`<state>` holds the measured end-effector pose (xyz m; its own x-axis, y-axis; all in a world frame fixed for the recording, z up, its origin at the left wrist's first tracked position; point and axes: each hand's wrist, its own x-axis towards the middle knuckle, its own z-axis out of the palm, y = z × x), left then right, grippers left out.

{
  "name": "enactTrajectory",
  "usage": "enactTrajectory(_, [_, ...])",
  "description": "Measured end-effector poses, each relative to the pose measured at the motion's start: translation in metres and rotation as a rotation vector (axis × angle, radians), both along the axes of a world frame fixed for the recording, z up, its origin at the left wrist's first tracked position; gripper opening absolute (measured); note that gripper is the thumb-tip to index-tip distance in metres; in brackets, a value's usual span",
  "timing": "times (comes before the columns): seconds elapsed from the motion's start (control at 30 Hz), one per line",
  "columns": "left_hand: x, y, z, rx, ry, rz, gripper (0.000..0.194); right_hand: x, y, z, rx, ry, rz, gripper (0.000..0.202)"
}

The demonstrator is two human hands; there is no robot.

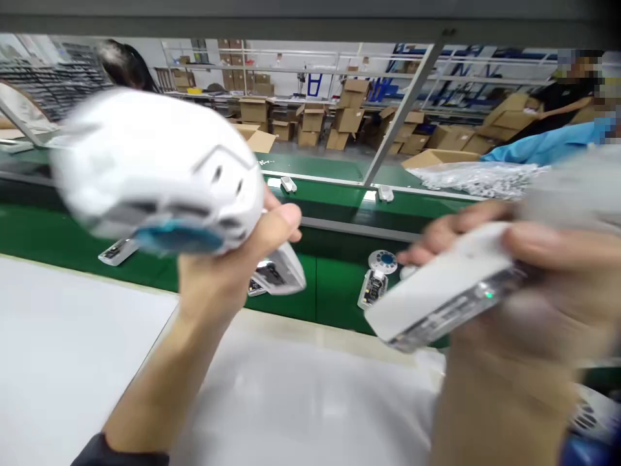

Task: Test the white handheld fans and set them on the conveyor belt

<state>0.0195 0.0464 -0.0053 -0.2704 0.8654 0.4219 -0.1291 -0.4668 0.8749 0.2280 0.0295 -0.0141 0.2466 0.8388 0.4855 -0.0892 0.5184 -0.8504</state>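
Observation:
My left hand (242,252) is closed on a white round-headed device (160,149) with small dark slots and a blue round patch underneath. A pale open casing (286,270) shows beside its wrist; whether it belongs to that device I cannot tell. My right hand (548,272), blurred, grips a white handheld device (441,285) by its slab-shaped body, which has a clear edge strip and a small green light. A blurred rounded white part (577,188) appears above that hand. Just left of it, an open device with a circuit board (373,289) lies on the green conveyor belt (334,285).
Another open device (118,251) lies on the belt at left. White casings (288,184) sit farther back. A metal post (402,116) rises beyond the belt. White worktop (310,401) spans the front. Cardboard boxes (352,103) and co-workers (565,97) are in the background.

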Motion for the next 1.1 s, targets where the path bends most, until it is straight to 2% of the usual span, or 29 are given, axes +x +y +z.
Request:
enactTrajectory(0.03, [0.004, 0.011, -0.008, 0.069, 0.051, -0.016, 0.023, -0.002, 0.014, -0.006, 0.001, 0.031, -0.063, 0.014])
enactTrajectory(0.07, [0.008, 0.021, -0.017, 0.086, 0.093, -0.025, 0.023, -0.003, 0.029, -0.016, 0.014, -0.072, -0.155, 0.012])
enactTrajectory(0.1, [0.011, 0.031, -0.027, 0.048, 0.161, -0.048, 0.026, -0.003, 0.044, -0.029, -0.002, -0.221, -0.238, 0.024])
enactTrajectory(0.13, [0.015, 0.042, -0.038, -0.012, 0.258, -0.073, 0.030, -0.002, 0.059, -0.045, -0.111, -0.356, -0.254, 0.034])
enactTrajectory(0.2, [0.019, 0.061, -0.063, -0.181, 0.502, -0.100, 0.034, 0.000, 0.085, -0.080, -0.480, -0.529, -0.262, 0.045])
enactTrajectory(0.3, [0.023, 0.087, -0.103, -0.287, 0.638, -0.055, 0.045, 0.001, 0.107, -0.118, -0.645, -0.735, -0.213, 0.047])
enactTrajectory(0.4, [0.025, 0.103, -0.141, -0.362, 0.746, 0.013, 0.050, 0.002, 0.109, -0.127, -0.724, -0.950, -0.214, 0.046])
enactTrajectory(0.5, [0.022, 0.110, -0.166, -0.434, 0.860, 0.070, 0.036, 0.011, 0.102, -0.114, -0.775, -1.108, -0.213, 0.039])
enactTrajectory(0.6, [0.010, 0.106, -0.173, -0.433, 0.984, 0.112, 0.032, 0.027, 0.095, -0.096, -0.863, -1.188, -0.224, 0.033])
enactTrajectory(0.7, [-0.020, 0.092, -0.166, -0.408, 1.075, 0.162, 0.032, 0.040, 0.092, -0.092, -1.024, -1.183, -0.156, 0.039])
enactTrajectory(0.77, [-0.046, 0.082, -0.160, -0.473, 1.091, 0.250, 0.034, 0.042, 0.094, -0.099, -1.125, -1.147, -0.068, 0.044])
enactTrajectory(0.9, [-0.091, 0.076, -0.156, -0.767, 1.019, 0.395, 0.042, 0.028, 0.100, -0.122, -1.230, -1.075, 0.057, 0.054])
enactTrajectory(1.0, [-0.106, 0.081, -0.158, -0.921, 0.867, 0.385, 0.038, 0.014, 0.101, -0.135, -1.200, -1.022, 0.066, 0.043])
enactTrajectory(1.1, [-0.108, 0.081, -0.151, -0.924, 0.645, 0.348, 0.030, 0.009, 0.097, -0.136, -1.148, -0.907, 0.076, 0.027])
